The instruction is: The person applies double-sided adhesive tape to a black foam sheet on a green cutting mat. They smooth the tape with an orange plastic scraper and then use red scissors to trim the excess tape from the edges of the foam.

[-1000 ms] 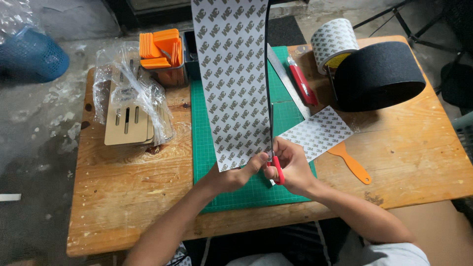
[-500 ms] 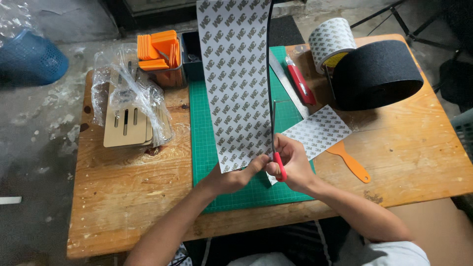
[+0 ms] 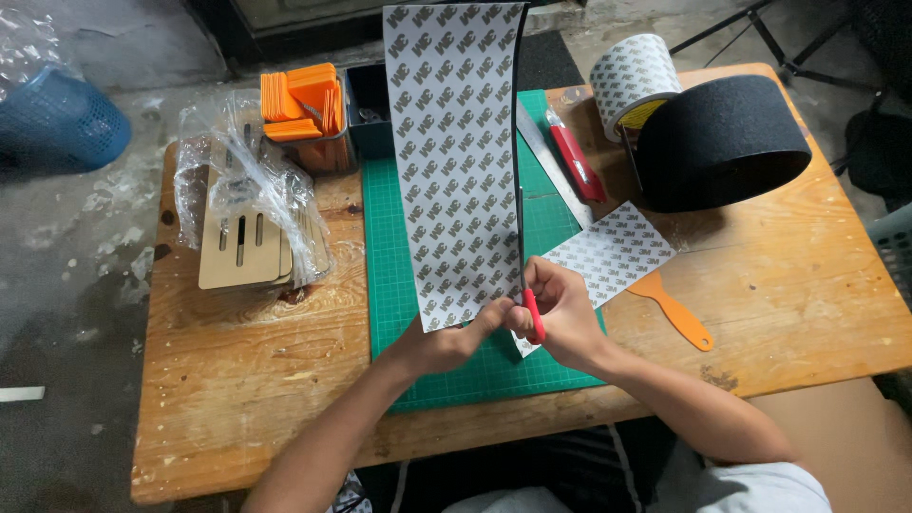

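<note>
**A:** Head cam — what's in your hands rn?

**B:** My left hand [image 3: 446, 344] pinches the bottom edge of the long printed sheet [image 3: 456, 161], grip closed narrow on it w/ thumb and fingertips. My right hand [image 3: 560, 318] is wrapped around red-handled scissors [image 3: 534, 313], grip shut on the handle. Blade runs up along the sheet's right edge, which shows black from the side.

**A:** Where's the sheet exactly?

**B:** Held up over the green cutting mat [image 3: 484, 361], centre of the wooden counter [image 3: 247, 380]. It stretches from my hands away toward the far edge, slightly curved.

**A:** Other stuff nearby?

**B:** Right of my hands, a smaller printed piece [image 3: 613, 252] lies flat, partly on the mat. Just beside it, an orange scraper [image 3: 679, 318]. Further back: red utility knife [image 3: 578, 163] next to a metal ruler [image 3: 546, 161], a big black roll [image 3: 727, 142], and a printed tape roll [image 3: 632, 76] touching it. Left side: wooden slotted boards in a clear plastic bag [image 3: 249, 204], and a box of orange pieces [image 3: 306, 104] behind. Blue basket [image 3: 57, 119] on the floor, far left.
</note>
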